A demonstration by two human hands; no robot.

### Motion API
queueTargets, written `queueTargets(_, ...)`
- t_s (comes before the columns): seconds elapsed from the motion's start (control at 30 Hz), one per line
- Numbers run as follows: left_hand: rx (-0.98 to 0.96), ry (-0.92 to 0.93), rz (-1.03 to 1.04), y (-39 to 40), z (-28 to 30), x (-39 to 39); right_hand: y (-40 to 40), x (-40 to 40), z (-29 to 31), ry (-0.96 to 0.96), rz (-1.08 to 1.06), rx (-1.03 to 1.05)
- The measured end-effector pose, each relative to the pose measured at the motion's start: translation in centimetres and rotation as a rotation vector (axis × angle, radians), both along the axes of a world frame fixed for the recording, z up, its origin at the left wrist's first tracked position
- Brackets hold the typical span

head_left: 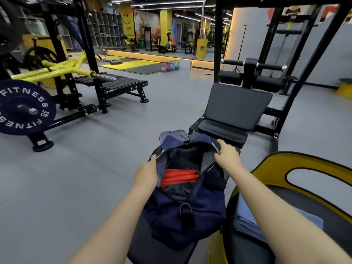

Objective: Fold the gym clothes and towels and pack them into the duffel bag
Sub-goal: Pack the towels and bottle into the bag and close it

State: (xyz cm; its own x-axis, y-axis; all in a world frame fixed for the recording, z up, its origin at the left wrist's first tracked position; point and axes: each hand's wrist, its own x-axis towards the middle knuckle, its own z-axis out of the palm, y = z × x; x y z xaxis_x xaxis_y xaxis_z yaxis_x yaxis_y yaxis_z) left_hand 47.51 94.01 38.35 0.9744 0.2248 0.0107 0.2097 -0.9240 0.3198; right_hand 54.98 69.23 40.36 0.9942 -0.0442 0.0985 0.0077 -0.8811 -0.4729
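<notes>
A navy duffel bag (190, 210) lies on a black bench (152, 248) in front of me, its top zip spread wide. Inside it I see a folded red garment (179, 177) with dark clothes (187, 159) above and below it. My left hand (146, 173) grips the left edge of the opening. My right hand (226, 154) grips the right edge, fingers curled over the zip. A folded light blue towel (247, 220) lies to the right of the bag, partly hidden under my right forearm.
The towel rests on a black and yellow padded seat (304, 187). A black padded machine seat (234, 109) stands just beyond the bag. A rack with a barbell weight plate (24, 107) stands at the left. Grey floor (76, 178) lies to the left of the bench.
</notes>
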Motion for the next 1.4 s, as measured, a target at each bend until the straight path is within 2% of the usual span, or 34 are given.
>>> queueTargets(0.1,0.159,0.024,-0.077,-0.1,-1.1,0.2,0.7,-1.5,-2.5,0.017,0.065,-0.221)
queueTargets(0.17,0.25,0.003,-0.121,-0.3,-1.7,0.8,1.6,-2.5,-3.6,-0.207,0.197,-0.335)
queueTargets(0.23,0.3,-0.019,-0.171,-0.6,-2.4,1.6,2.5,-2.4,-4.7,-0.36,0.408,-0.289)
queueTargets(0.27,0.328,-0.021,-0.195,-0.9,-2.7,2.1,3.0,-2.0,-5.2,-0.32,0.52,-0.307)
queueTargets(0.3,0.343,-0.004,-0.205,-1.0,-3.0,2.5,3.3,-1.7,-5.6,-0.196,0.595,-0.369)
queueTargets(0.37,0.306,0.069,-0.16,-1.3,-3.4,3.4,3.1,-1.0,-5.9,0.029,0.626,-0.515)
queueTargets(0.43,0.277,0.11,-0.105,-1.0,-3.5,4.3,2.2,-0.1,-6.0,0.077,0.589,-0.589)
queueTargets(0.6,0.353,0.027,-0.042,0.9,-3.3,5.8,-1.2,1.6,-6.9,0.143,0.493,-0.73)
queueTargets(0.73,0.269,0.059,-0.097,0.6,-3.6,5.8,-0.6,1.9,-6.3,0.23,0.442,-0.714)
queueTargets(0.87,0.169,0.074,-0.097,0.5,-4.1,5.5,3.3,3.2,-6.0,0.235,0.478,-0.398)
queueTargets(1.0,0.141,0.063,-0.093,0.8,-4.1,5.2,6.9,5.9,-7.6,0.4,0.504,-0.235)
queueTargets(1.13,0.133,0.066,-0.107,0.7,-4.3,5.0,8.1,6.9,-10.1,0.614,0.482,-0.277)
queueTargets(1.27,0.119,0.063,-0.106,0.9,-4.2,4.9,8.0,6.3,-10.0,0.606,0.533,-0.153)
queueTargets(1.4,0.086,0.095,-0.083,0.7,-3.7,3.7,8.2,4.4,-8.8,0.595,0.633,-0.22)
